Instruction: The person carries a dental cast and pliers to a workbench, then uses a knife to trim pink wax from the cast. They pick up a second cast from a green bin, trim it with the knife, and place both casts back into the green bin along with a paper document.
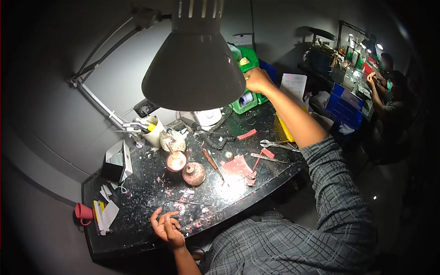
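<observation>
My right hand reaches into the green bins at the back of the bench; its fingers are hidden by the bin and the lamp shade. Palm up at the front left edge, my left hand holds nothing, its fingers loosely curled and apart. Near it lies a thin metal tool among pink scraps. A round pinkish pot stands mid-bench beside a bowl with pale contents. To their right are a brown-handled tool, a pink sheet and a scalpel.
The dark lamp shade hangs over the back of the bench. A tool cup, a tilted phone-like screen and a red mug stand left. Metal pliers lie right. People work at another bench far right.
</observation>
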Demonstrator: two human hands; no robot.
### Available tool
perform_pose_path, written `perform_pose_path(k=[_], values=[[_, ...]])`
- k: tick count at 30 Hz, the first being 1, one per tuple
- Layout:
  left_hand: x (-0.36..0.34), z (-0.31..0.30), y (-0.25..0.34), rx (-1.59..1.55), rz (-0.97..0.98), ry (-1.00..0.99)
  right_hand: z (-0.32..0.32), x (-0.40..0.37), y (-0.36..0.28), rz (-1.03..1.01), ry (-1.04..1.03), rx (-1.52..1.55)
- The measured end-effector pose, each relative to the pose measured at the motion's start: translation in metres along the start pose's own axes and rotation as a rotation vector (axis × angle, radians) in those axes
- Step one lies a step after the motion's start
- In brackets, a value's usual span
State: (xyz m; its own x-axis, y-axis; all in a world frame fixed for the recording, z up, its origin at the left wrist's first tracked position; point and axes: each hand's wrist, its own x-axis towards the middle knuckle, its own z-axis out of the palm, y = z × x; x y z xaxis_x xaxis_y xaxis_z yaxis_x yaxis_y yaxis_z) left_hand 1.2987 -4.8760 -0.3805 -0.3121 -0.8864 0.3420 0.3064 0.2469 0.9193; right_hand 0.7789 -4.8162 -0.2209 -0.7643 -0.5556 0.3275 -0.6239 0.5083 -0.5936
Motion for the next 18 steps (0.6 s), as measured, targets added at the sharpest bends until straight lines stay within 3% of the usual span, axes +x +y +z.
perform_pose_path(k=[3, 4, 5, 7, 9, 11, 15, 17, 18], values=[[0.0, 0.0, 0.001, 0.01, 0.002, -0.007, -0.014, -0.022, -0.02, 0.074, 0.052, 0.11], [0.001, -0.002, -0.003, 0.002, 0.017, -0.017, -0.016, -0.02, -0.021, 0.206, 0.041, 0.148], [0.0, -0.004, -0.004, 0.004, 0.019, -0.013, -0.016, -0.023, -0.019, 0.202, 0.039, 0.151], [0.0, -0.003, -0.005, -0.004, 0.015, -0.014, -0.017, -0.033, -0.014, 0.003, 0.205, 0.183], [0.0, -0.004, -0.005, -0.002, 0.02, -0.009, -0.021, -0.043, -0.011, -0.007, 0.192, 0.241], [-0.001, -0.004, -0.004, 0.08, 0.034, -0.03, -0.023, -0.056, 0.0, 0.017, 0.078, 0.227], [-0.011, 0.015, 0.006, 0.228, 0.131, -0.031, -0.024, -0.117, -0.011, -0.175, -0.151, 0.545], [-0.012, 0.032, 0.017, 0.338, 0.128, -0.218, -0.03, -0.158, -0.046, -0.16, -0.383, 0.744], [-0.007, 0.042, 0.021, 0.438, 0.247, -0.336, -0.02, -0.173, -0.053, -0.229, -0.457, 0.924]])
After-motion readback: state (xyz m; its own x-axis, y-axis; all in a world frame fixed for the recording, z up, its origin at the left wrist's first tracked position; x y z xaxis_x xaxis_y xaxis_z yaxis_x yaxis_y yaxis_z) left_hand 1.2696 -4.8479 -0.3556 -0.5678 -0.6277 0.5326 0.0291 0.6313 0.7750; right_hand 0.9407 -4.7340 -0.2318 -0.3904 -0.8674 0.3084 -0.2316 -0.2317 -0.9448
